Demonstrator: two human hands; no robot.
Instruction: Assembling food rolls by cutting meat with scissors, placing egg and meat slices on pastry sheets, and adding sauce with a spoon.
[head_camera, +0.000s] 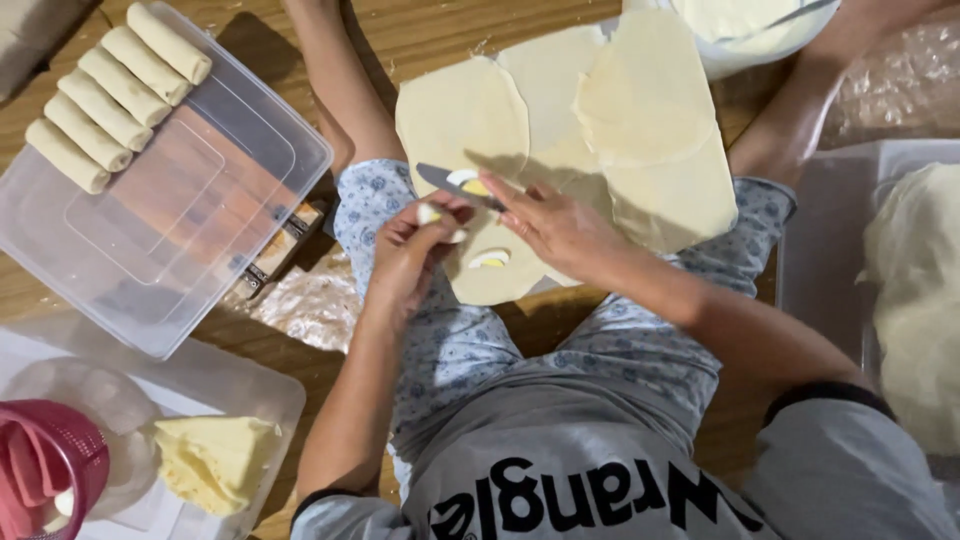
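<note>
The person sits on the brown wooden floor (440, 30) with several thin pale round pastry wrappers (560, 120) spread across the lap; the right hand (560, 228) is clenched around a small grey-bladed knife (450, 182), whose blade carries a wedge of boiled egg with yellow yolk (470, 184) over the nearest wrapper; the left hand (410, 250) pinches another small white egg piece (430, 213) between thumb and fingers; a further egg wedge (490, 259) already lies on the wrapper, near its lower edge. Six finished pale rolls (110, 95) lie side by side at one end of a clear rectangular plastic container (230, 230), most of which stays bare; so some rolling seems done, and the open wrappers suggest more remains; a pile of folded yellowish wrappers (215, 460) sits lower left beside a pink plastic basket (45, 470).
</note>
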